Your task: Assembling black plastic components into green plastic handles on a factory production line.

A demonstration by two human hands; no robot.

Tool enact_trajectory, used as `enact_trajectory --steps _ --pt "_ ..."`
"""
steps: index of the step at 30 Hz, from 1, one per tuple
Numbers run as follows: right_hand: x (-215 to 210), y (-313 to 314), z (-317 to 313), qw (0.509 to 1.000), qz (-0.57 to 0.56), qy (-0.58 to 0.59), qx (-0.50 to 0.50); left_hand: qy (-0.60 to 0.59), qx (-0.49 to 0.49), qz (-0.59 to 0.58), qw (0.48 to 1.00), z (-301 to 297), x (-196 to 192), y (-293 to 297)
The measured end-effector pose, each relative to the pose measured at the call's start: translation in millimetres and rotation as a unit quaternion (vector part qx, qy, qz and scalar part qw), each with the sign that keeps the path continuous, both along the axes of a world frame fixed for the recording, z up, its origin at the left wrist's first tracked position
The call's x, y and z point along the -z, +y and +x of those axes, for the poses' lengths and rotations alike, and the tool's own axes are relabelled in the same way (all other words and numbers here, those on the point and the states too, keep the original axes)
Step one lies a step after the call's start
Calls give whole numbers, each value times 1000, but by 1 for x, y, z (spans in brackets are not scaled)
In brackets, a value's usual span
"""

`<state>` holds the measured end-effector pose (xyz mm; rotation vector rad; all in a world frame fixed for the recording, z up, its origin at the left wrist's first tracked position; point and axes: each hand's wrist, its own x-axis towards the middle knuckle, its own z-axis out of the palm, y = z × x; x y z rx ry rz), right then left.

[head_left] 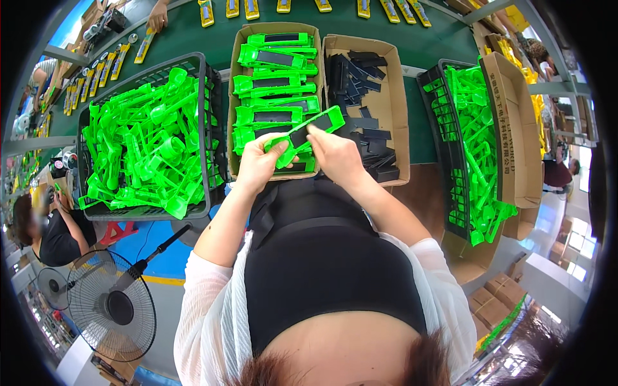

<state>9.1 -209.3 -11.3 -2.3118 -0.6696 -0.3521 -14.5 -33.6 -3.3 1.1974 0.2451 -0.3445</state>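
Observation:
Over the near part of the middle cardboard box, a long green plastic part (335, 116) is held up at a slant. My left hand (261, 159) is closed on its lower left end, the thumb on top. On the part lies a flat black strip (299, 136). My right hand (338, 156) has its fingers bent and pressed together at the strip's right end, partly hiding it. Under my hands, the middle cardboard box (233, 96) holds stacked green parts with black strips in them. Loose black strips (354, 80) lie in the cardboard box (398, 122) to its right.
Black plastic crates stand at left (205, 138) and right (458, 199), heaped with green plastic parts. A tall cardboard box (508, 128) is beside the right crate. Yellow packaged items line the green table (270, 13); another person's hand (158, 16) touches one. A fan (119, 307) stands lower left.

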Motion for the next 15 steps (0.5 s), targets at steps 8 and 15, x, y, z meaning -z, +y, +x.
enact_trajectory --steps 8,15 --pt "-31 -20 18 943 -30 307 122 -6 51 71 996 5 7 15" --pt "-34 -28 15 872 92 480 -6 21 69 49 996 2 4 26"
